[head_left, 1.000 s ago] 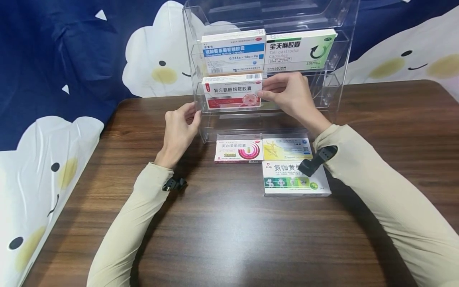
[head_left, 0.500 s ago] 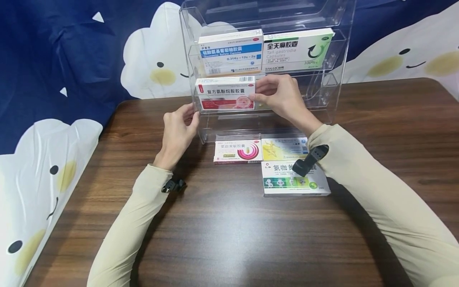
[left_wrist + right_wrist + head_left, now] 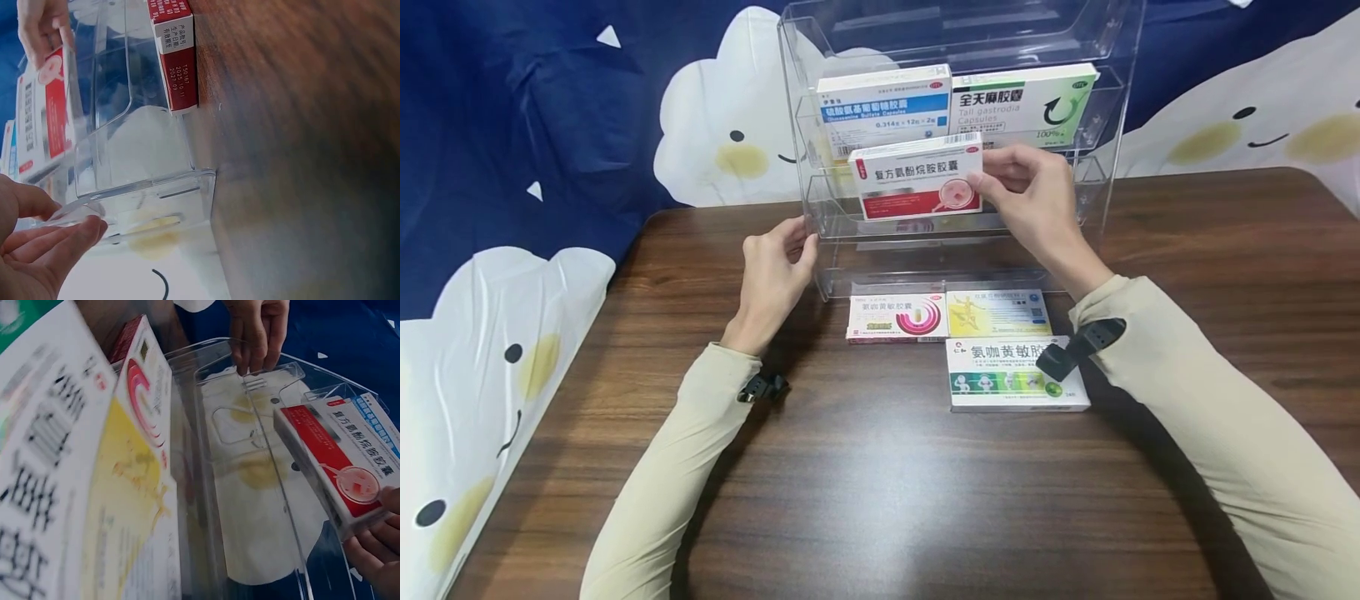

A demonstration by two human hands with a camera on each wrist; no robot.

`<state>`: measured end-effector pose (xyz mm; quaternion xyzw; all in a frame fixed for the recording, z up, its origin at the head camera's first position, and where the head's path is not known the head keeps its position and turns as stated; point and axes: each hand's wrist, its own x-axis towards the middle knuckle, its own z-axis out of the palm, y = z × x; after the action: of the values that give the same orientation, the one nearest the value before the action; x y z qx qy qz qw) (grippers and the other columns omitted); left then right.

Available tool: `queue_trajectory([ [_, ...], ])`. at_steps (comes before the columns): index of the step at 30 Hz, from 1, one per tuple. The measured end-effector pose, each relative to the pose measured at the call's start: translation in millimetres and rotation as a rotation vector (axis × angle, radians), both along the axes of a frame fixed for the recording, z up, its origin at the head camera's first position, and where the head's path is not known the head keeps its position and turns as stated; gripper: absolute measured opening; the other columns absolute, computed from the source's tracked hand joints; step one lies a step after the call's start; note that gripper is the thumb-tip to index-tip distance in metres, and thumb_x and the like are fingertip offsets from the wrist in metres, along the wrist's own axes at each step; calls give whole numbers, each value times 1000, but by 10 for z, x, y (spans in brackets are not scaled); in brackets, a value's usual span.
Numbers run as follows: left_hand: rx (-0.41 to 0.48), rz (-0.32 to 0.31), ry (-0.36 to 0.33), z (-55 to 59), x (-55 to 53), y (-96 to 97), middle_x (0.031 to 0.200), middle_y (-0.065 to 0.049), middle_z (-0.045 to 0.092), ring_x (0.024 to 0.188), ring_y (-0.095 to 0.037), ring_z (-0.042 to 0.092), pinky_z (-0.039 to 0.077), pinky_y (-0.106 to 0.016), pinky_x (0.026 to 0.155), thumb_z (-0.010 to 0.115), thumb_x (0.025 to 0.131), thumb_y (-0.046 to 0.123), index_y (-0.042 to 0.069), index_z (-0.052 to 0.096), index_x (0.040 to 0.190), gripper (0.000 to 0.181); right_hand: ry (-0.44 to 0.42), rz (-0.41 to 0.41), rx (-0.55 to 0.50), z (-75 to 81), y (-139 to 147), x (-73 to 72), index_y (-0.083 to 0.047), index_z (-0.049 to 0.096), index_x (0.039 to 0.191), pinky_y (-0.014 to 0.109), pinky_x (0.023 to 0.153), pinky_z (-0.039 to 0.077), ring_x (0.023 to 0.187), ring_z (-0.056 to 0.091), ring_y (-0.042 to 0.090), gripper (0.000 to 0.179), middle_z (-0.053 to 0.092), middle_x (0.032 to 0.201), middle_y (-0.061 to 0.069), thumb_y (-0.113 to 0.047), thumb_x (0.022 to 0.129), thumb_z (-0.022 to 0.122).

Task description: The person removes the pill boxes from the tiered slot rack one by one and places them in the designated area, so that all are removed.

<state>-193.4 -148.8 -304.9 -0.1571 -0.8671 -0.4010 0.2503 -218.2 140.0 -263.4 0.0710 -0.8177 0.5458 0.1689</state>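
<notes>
My right hand pinches the right end of a white-and-red medicine box, thumb on its front. The box leans, right end higher, before the third tier of a clear acrylic display rack; it overlaps the lower edges of the boxes behind. In the right wrist view the box stands out from the tier's front lip. At the rack's left side my left hand grips the clear side panel; the left wrist view shows its thumb and fingers on either side of that edge.
On the second tier stand a blue-and-white box and a green-and-white box. Before the rack, on the wooden table, lie a pink-and-white box, a yellow box and a larger green-and-white box. A cloud-print cloth hangs behind.
The white-and-red box first slid slightly left on the third tier, then rose and went right with my right hand, now tilted. My left hand stays on the rack's side.
</notes>
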Motion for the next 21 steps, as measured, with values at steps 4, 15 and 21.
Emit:
queue_trajectory([
  [4,-2,5,-2,1,0,6,97,-26,70,90,-33,70,59,-36,79,60,88,-3,-13,66,106,22,80,-33,13,-23,38,22,-2,71,112,19,81,55,92,68,5,29,69,110,16,-12,85,74],
  [15,-1,5,-8,6,8,5,97,-26,69,90,-33,70,59,-37,78,61,88,-2,-14,66,108,24,211,-71,-75,86,39,105,-2,73,107,16,79,54,86,67,0,24,72,104,14,-10,84,74],
  [21,-1,6,-4,0,9,7,97,-26,69,89,-33,70,59,-37,79,60,88,-3,-14,66,107,23,135,-23,-206,113,125,197,4,72,107,15,75,55,82,68,3,26,74,93,0,-6,83,74],
])
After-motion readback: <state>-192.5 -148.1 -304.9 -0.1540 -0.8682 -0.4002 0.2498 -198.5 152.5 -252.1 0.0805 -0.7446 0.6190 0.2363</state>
